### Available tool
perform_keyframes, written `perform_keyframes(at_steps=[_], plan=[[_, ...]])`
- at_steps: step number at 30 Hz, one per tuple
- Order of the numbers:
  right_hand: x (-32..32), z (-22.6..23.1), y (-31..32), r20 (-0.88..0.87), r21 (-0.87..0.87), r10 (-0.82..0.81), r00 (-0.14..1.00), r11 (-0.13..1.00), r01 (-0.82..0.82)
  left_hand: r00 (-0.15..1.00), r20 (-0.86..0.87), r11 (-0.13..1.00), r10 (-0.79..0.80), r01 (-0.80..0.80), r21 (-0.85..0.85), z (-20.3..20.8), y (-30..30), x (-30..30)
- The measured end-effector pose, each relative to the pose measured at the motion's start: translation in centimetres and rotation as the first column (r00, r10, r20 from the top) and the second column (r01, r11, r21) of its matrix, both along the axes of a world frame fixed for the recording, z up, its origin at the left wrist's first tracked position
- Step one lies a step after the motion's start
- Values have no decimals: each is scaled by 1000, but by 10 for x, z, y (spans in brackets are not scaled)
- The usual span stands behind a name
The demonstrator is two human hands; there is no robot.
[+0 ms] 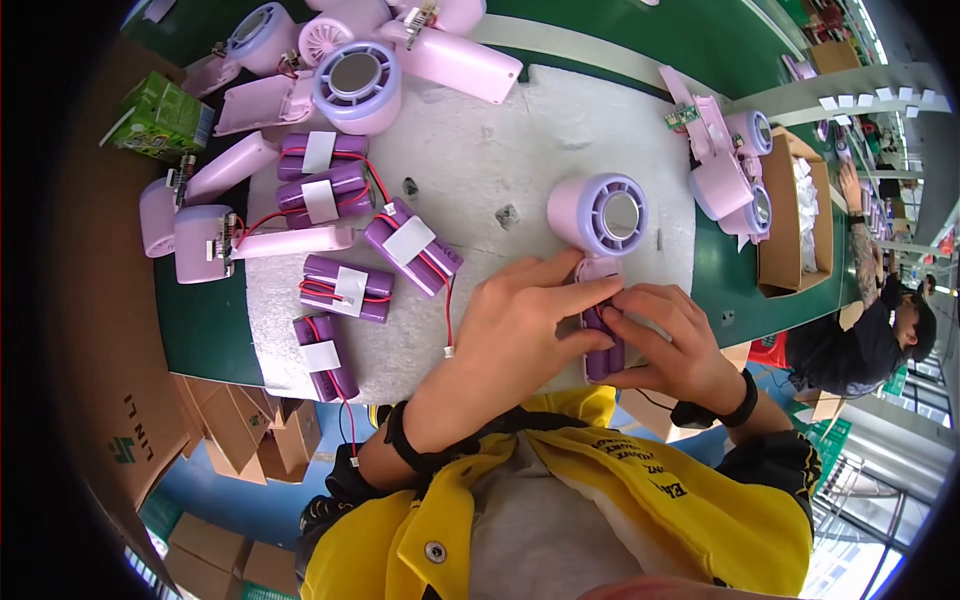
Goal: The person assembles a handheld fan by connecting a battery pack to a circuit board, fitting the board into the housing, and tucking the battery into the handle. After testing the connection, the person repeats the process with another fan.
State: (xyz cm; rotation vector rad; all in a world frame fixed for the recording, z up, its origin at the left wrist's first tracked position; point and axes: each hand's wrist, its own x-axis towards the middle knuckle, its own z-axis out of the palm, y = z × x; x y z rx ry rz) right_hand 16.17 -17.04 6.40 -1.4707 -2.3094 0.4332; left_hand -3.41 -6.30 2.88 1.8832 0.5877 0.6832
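A pink handheld fan (572,212) with a lilac grille and a round silver centre lies on the white foam sheet (490,140), its handle toward me. My left hand (530,325) grips the open handle just below the fan head. Purple battery cells (605,362) lie along that handle, with my right hand (665,335) closed around them and its thumb and fingertips pressed on top. Fingers cover most of the handle's inside. Left of my hands, several purple battery packs (412,243) with red wires and white labels are spread on the foam.
More pink fan parts (450,62) are heaped at the back left, near a green drink carton (165,115). Other fan bodies (720,180) stand at the right beside a cardboard box (790,220). A co-worker (860,335) sits further right along the green bench (715,270).
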Motion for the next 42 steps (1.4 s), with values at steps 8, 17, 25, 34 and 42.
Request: perform_keyframes(at_steps=[8,17,25,34,42], plan=[[-10,7,-1,159,13,-8,987,1000,6,999,48,999,20,-23,49,-16,-9,1],[29,1,91,255,230,-264,930,951,207,984,113,990,140,-141,-1,-15,-22,11],[16,42,253,361,238,-213,908,962,131,982,169,995,83,-90,35,-32,-20,17],[-24,9,402,340,-283,-295,893,874,396,982,189,985,9,-42,169,-42,-19,26],[40,13,407,71,-351,-460,885,819,453,980,197,984,16,-51,169,-41,-25,32]])
